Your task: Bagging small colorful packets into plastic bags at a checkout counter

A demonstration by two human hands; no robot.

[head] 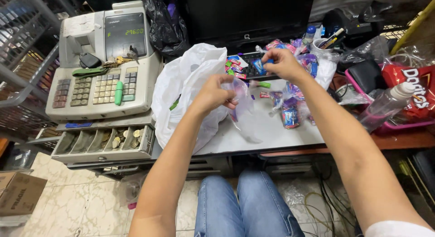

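Clear plastic bag (pixel 244 111) pinched in left hand (pixel 213 95); right hand (pixel 280 62) fingers grip one blue-wrapped candy (pixel 259 66)

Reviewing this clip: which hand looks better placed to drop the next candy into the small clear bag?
Right, probably. The right hand pinches a small blue-wrapped candy over the pile of colourful wrapped candies; the left hand is occupied holding the small clear plastic bag at its mouth.

A thin clear plastic bag (pixel 242 111) is crinkling glossily in the left hand (pixel 213 95). The right hand (pixel 282 64) is pinching a shiny foil candy wrapper (pixel 259 65). The white shopping bag (pixel 190 83) is looking soft, matt plastic; the worktop (pixel 267 130) is showing smooth, pale laminate; the cash register (pixel 102 69) is wearing dull beige plastic.
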